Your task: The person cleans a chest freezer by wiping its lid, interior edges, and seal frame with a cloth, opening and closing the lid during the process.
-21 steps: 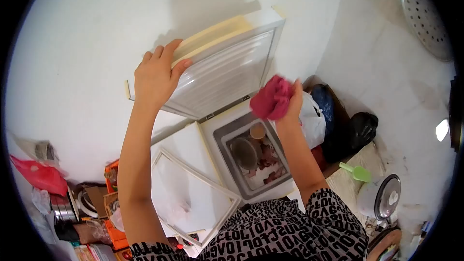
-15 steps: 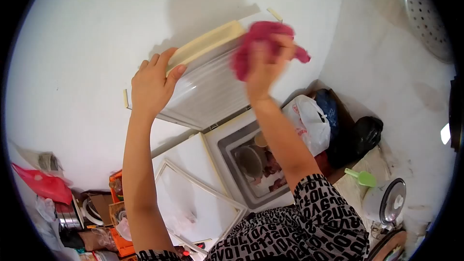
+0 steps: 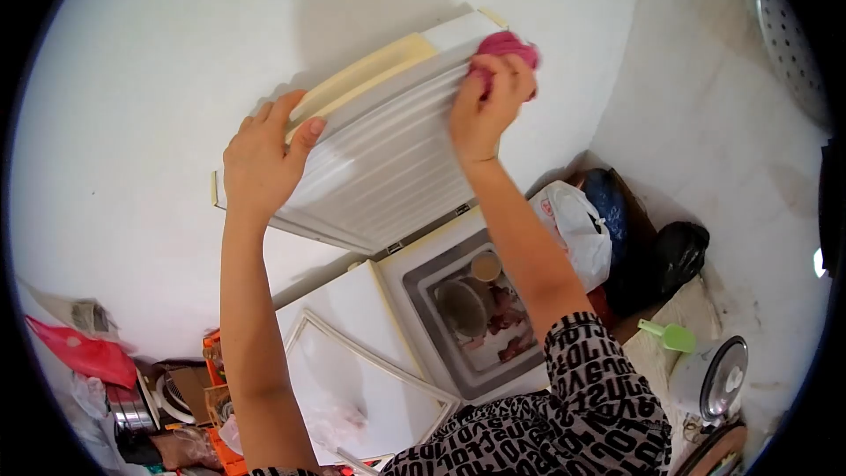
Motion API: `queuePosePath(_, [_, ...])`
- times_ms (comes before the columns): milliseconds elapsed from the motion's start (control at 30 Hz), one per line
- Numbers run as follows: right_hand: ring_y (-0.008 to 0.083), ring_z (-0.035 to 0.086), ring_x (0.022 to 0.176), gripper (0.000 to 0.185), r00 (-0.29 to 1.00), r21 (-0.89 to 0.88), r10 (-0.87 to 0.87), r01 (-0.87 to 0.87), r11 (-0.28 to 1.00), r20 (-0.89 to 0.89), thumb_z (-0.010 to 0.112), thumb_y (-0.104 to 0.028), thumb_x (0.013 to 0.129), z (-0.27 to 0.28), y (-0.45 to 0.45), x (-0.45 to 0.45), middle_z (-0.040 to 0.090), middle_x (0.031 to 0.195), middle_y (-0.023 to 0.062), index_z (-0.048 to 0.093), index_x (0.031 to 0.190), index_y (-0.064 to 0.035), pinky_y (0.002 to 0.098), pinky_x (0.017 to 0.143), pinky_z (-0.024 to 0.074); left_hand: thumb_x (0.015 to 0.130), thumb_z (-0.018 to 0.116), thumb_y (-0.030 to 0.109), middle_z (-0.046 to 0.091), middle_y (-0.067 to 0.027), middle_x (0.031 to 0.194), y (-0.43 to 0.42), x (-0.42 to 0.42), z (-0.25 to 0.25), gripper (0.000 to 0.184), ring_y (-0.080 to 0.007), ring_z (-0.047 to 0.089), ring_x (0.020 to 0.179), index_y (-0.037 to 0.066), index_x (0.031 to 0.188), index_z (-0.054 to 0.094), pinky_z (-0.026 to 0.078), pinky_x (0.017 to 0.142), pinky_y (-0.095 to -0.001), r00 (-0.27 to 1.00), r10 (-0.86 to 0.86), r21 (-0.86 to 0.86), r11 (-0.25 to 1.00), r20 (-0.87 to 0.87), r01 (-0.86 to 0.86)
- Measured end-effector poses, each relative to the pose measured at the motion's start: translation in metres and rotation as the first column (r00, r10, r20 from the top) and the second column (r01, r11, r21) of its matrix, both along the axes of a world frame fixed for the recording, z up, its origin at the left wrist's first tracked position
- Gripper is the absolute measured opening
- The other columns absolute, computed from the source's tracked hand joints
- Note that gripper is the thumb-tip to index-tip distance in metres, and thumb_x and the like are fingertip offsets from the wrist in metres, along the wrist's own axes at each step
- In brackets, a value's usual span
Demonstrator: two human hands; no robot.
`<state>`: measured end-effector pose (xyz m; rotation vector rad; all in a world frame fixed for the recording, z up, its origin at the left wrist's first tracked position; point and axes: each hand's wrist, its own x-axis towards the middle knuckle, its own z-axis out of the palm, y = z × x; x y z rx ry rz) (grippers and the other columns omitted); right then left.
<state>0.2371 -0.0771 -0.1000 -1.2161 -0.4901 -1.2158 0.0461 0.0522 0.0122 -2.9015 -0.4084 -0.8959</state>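
Observation:
My left hand (image 3: 264, 154) grips the yellowish top edge of a raised white freezer lid (image 3: 379, 150), thumb on the inner side. In my right hand (image 3: 495, 97) is a bunched dark pink cloth (image 3: 507, 51), pressed against the lid's upper right corner. Below the lid, the freezer's open compartment (image 3: 423, 300) holds a round container (image 3: 463, 307), a smaller round tub (image 3: 486, 266) and reddish pieces that look like meat.
A detached pale gasket frame (image 3: 379, 361) lies on the closed white lid at the left. White (image 3: 582, 238) and black bags (image 3: 680, 251) stand right of the freezer, near a green scoop (image 3: 671, 336) and a lidded pot (image 3: 724, 379). Orange crates (image 3: 225, 441) are lower left.
My right hand has risen with the cloth from above the compartment to the lid's upper right corner. My left hand still holds the lid edge.

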Motion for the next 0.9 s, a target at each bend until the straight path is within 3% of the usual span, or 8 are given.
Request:
queuePosePath(200, [0.0259,0.053,0.083,0.03,0.917,-0.344,0.209,-0.086,0.935,0.339,0.062,-0.001,0.057,0.006,0.012,-0.044,0.056,0.09,0.0041,0.065,0.084,-0.0122,0.0359,0.075,0.0413,0.088,0.041,0.06,0.06,-0.0041,0.086,0.0,0.0,-0.002,0.057,-0.0229,0.055,0.074,0.012,0.114,0.059,0.045,0.069,-0.0366,1.0,0.003,0.014,1.0,0.017,-0.003])
queuePosePath(300, [0.0263,0.054,0.08,0.031,0.95,-0.535,0.277,-0.161,0.829,0.142,0.063,-0.001,0.058,0.001,-0.019,-0.003,0.057,0.09,0.0056,0.065,0.087,-0.0093,0.036,0.073,0.0429,0.088,0.041,0.06,0.06,-0.0038,0.086,-0.002,-0.002,-0.001,0.057,-0.0226,0.054,0.073,0.012,0.113,0.059,0.045,0.067,-0.0362,1.0,0.019,-0.011,1.0,-0.003,-0.019])
queuePosePath(400, [0.0279,0.054,0.088,0.036,0.993,-0.13,-0.065,0.077,0.988,0.094,0.062,-0.001,0.069,-0.012,-0.02,0.019,0.058,0.101,0.0113,0.064,0.105,-0.0053,0.037,0.078,0.0418,0.089,0.041,0.06,0.06,-0.0038,0.086,-0.004,-0.001,-0.002,0.057,-0.0221,0.054,0.072,0.012,0.112,0.059,0.044,0.065,-0.0349,1.0,0.027,-0.027,0.999,-0.017,-0.027])
queuePosePath(467, [0.0265,0.053,0.092,0.037,0.996,-0.063,-0.083,0.085,0.994,0.039,0.062,-0.004,0.072,-0.018,-0.006,0.013,0.057,0.105,0.0094,0.065,0.108,-0.0082,0.0376,0.081,0.0385,0.09,0.045,0.055,0.062,-0.0081,0.092,-0.008,-0.002,0.001,0.051,-0.0233,0.057,0.082,0.014,0.118,0.056,0.046,0.074,-0.0334,0.998,0.065,-0.058,0.996,-0.023,-0.067])
queuePosePath(600, [0.0332,0.048,0.101,0.036,0.995,-0.045,-0.084,0.081,0.996,-0.062,0.055,-0.004,0.08,-0.074,0.01,0.007,0.053,0.115,0.0184,0.059,0.115,0.0009,0.041,0.093,0.0343,0.089,0.044,0.058,0.062,-0.0099,0.09,-0.011,0.001,0.005,0.055,-0.0234,0.058,0.082,0.015,0.12,0.056,0.046,0.075,-0.033,0.993,0.101,-0.092,0.99,-0.058,-0.106])
queuePosePath(767, [0.0343,0.043,0.108,0.043,0.89,-0.129,-0.05,-0.011,0.992,-0.454,0.048,-0.009,0.088,-0.218,0.022,-0.008,0.047,0.117,0.0183,0.046,0.13,0.0001,0.0415,0.096,0.0325,0.088,0.043,0.06,0.062,-0.0099,0.09,-0.012,0.001,0.002,0.057,-0.0232,0.058,0.083,0.015,0.121,0.056,0.045,0.076,-0.0336,0.991,0.114,-0.102,0.987,-0.064,-0.121])
queuePosePath(867, [0.0309,0.046,0.106,0.043,0.794,-0.115,0.004,-0.094,0.989,-0.608,0.048,-0.008,0.089,-0.218,0.014,-0.015,0.049,0.116,0.0171,0.043,0.132,-0.001,0.0381,0.096,0.0347,0.088,0.043,0.06,0.062,-0.0105,0.091,-0.011,0.001,-0.001,0.057,-0.0242,0.058,0.084,0.015,0.12,0.056,0.045,0.077,-0.0341,0.993,0.108,-0.105,0.988,-0.043,-0.112])
queuePosePath(900, [0.0294,0.048,0.104,0.043,0.739,0.094,0.165,-0.137,0.986,-0.653,0.05,-0.007,0.089,-0.208,0.017,-0.013,0.05,0.115,0.0162,0.044,0.13,-0.0005,0.0368,0.095,0.0367,0.088,0.043,0.06,0.062,-0.0105,0.091,-0.011,0.001,-0.001,0.057,-0.0242,0.058,0.084,0.015,0.12,0.056,0.045,0.077,-0.0341,0.993,0.108,-0.102,0.988,-0.043,-0.112])
